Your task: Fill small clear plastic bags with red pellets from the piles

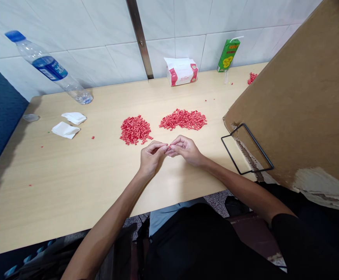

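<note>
So the left hand (151,157) and right hand (183,151) are together over the light wood table (70,182), both half curled, with the fingertips (167,148) meeting in the middle. They might be pinching a tiny red pellet between them, but it's too small to tell from this head cam. Both forearms angle in from the lower corners, and a black sleeve (286,229) covers the right elbow. The front edge of the table runs just under the wrists, with a decent stretch of tabletop out to the left. Right in front of the hands are two heaps of red pellets: the left heap (135,130) is closest, almost at the left fingertips, and the right heap (183,119) sits just beside it and a little farther off. A few stray pellets are dotted around. On the right, a big cardboard sheet (288,97) with a black wire frame (246,149) leans over the table and cuts off that side. Off left are two tissue scraps (69,124) and a lying water bottle (46,66). At the back, by the tiled wall (99,23), there's a tissue pack (181,71), a green juice carton (228,55) and a small third pile of pellets (252,78).
</note>
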The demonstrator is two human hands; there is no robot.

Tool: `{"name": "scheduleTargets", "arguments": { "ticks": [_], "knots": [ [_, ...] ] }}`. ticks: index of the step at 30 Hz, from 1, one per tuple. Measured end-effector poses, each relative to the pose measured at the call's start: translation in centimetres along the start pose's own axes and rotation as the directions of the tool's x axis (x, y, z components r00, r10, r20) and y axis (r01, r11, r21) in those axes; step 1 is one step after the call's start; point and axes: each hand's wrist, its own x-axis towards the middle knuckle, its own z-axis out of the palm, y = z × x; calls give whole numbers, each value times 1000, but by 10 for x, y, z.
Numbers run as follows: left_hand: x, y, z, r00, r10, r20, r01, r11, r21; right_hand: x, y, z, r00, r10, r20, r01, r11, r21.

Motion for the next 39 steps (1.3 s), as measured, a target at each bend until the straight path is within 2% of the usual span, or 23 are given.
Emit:
{"name": "scheduleTargets", "arguments": {
  "ticks": [5,17,21,26,29,34,39],
  "knots": [
    [-2,-1,2,1000,20,-22,-20,1000,18,-1,-1,3,1000,16,8,-16,1000,-1],
    [-3,-4,1,992,122,31,-123,991,49,-1,-1,3,999,35,24,-37,997,65],
    [-3,-4,-1,989,140,39,-144,983,116,-1,1,2,999,32,9,-33,999,40],
    [-4,-1,-2,973,224,55,-230,937,263,0,5,0,999,7,-31,-6,1000,14],
    [-5,1,-2,968,243,68,-252,924,287,0,5,0,999,6,-40,-5,1000,27],
    [-2,0,-3,974,217,72,-227,950,212,0,2,-1,1000,15,-20,-14,999,50],
    [0,-1,-4,990,110,93,-115,992,43,0,-2,-2,999,44,-3,-44,997,61]
  ]
}}
